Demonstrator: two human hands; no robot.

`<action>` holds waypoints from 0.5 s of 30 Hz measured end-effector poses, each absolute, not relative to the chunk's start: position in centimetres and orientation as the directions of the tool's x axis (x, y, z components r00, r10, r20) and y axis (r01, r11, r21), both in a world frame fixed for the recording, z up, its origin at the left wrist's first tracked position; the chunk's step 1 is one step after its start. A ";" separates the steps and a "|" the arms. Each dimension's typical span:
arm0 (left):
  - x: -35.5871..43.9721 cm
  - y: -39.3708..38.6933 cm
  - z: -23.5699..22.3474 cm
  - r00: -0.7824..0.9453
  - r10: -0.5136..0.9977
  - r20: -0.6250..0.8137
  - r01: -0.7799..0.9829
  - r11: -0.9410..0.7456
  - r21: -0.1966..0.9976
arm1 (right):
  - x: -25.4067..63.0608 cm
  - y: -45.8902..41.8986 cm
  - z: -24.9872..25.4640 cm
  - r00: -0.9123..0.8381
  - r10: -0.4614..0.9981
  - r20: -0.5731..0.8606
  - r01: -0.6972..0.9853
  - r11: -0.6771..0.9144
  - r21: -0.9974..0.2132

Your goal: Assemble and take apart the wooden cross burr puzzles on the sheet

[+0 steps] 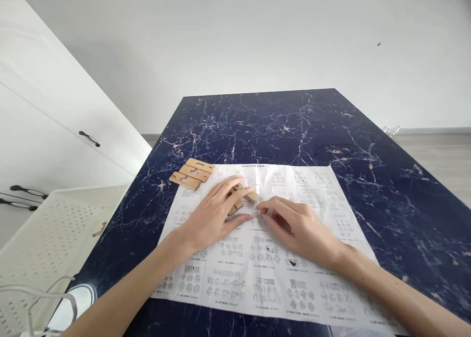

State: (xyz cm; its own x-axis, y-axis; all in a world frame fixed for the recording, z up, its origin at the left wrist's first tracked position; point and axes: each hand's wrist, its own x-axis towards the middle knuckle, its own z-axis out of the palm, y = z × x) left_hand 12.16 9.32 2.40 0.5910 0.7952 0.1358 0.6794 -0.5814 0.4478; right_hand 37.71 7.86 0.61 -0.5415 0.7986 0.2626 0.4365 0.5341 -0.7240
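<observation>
My left hand (211, 212) reaches over a small group of wooden puzzle pieces (238, 203) on a printed paper sheet (279, 288). Its fingers are stretched and apart, lying across the pieces, and they partly hide them. One short wooden block (252, 196) sticks out past the fingertips. My right hand (300, 224) rests on the sheet just to the right, fingers curled in and thumb close to the index fingertip. Nothing shows between those tips. Three flat notched wooden pieces (193, 172), marked with numbers, lie side by side at the sheet's upper left corner.
The dark blue marbled table (257, 126) reaches back toward a white wall (257, 38). At left stand a white cabinet (55, 116) with black handles and a perforated cream-coloured surface (55, 229). A white cable (37, 298) and a round shiny object (79, 300) are at lower left.
</observation>
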 end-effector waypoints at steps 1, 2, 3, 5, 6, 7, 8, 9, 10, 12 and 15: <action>12.2 9.3 2.4 0.591 0.796 0.133 0.677 -0.579 0.456 | 37.7 7.9 0.6 -0.543 0.799 0.258 0.439 0.532 -0.724; 12.3 9.3 2.3 0.587 0.798 0.134 0.674 -0.574 0.464 | 37.7 7.9 0.6 -0.542 0.801 0.253 0.443 0.528 -0.725; 12.4 9.2 2.3 0.579 0.803 0.142 0.673 -0.569 0.472 | 37.7 7.9 0.5 -0.539 0.805 0.248 0.446 0.523 -0.726; 12.6 9.0 2.1 0.553 0.816 0.167 0.679 -0.558 0.478 | 37.7 7.9 0.5 -0.532 0.812 0.239 0.450 0.510 -0.733; 12.8 8.9 2.0 0.539 0.822 0.182 0.682 -0.553 0.478 | 37.7 7.9 0.5 -0.529 0.815 0.236 0.450 0.505 -0.736; 13.0 8.8 1.9 0.526 0.827 0.198 0.686 -0.550 0.477 | 37.7 7.9 0.5 -0.527 0.817 0.234 0.448 0.501 -0.740; 13.2 8.7 1.8 0.515 0.830 0.212 0.688 -0.548 0.476 | 37.7 7.9 0.5 -0.526 0.818 0.233 0.447 0.499 -0.743; 13.3 8.6 1.7 0.506 0.833 0.224 0.689 -0.546 0.477 | 37.7 7.9 0.5 -0.526 0.818 0.231 0.447 0.498 -0.743; 13.4 8.5 1.7 0.497 0.835 0.235 0.690 -0.545 0.477 | 37.7 7.9 0.5 -0.527 0.818 0.230 0.450 0.498 -0.741; 13.5 8.1 1.8 0.484 0.840 0.246 0.693 -0.540 0.478 | 37.7 7.9 0.6 -0.529 0.818 0.226 0.460 0.500 -0.734; 13.0 7.2 1.9 0.480 0.846 0.232 0.700 -0.529 0.479 | 37.7 8.0 0.5 -0.535 0.814 0.226 0.470 0.509 -0.721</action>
State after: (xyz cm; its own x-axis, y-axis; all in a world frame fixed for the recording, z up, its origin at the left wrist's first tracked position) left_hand 13.03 7.21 1.91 0.4801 0.8459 0.2324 0.7003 -0.5291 0.4792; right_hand 37.69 7.96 0.46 -0.5346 0.8143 0.2262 0.4701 0.5090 -0.7211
